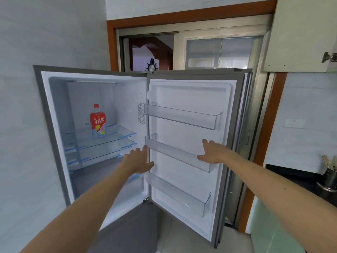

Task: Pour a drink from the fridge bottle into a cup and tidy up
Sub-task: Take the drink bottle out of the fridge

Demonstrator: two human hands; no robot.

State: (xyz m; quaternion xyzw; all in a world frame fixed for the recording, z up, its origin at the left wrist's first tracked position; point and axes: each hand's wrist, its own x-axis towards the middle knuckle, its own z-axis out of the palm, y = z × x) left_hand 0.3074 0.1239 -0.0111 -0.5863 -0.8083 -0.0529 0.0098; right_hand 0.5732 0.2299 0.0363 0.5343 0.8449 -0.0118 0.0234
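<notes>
The fridge (54,125) stands open, its door (191,99) swung out to the right. A bottle (98,121) with a red cap and red label stands upright on the top glass shelf (120,132), alone in the compartment. My left hand (138,159) reaches forward near the hinge edge of the door, below and to the right of the bottle, fingers apart and holding nothing. My right hand (213,152) is spread in front of the door's inner side, by the middle door rack (175,154). No cup is in view.
Three clear door racks are empty. Two more glass shelves sit below the bottle's shelf. A dark counter (300,176) at the right holds a metal holder (330,176) with utensils. A sliding door frame (182,17) stands behind the fridge. A wall cabinet (300,33) hangs upper right.
</notes>
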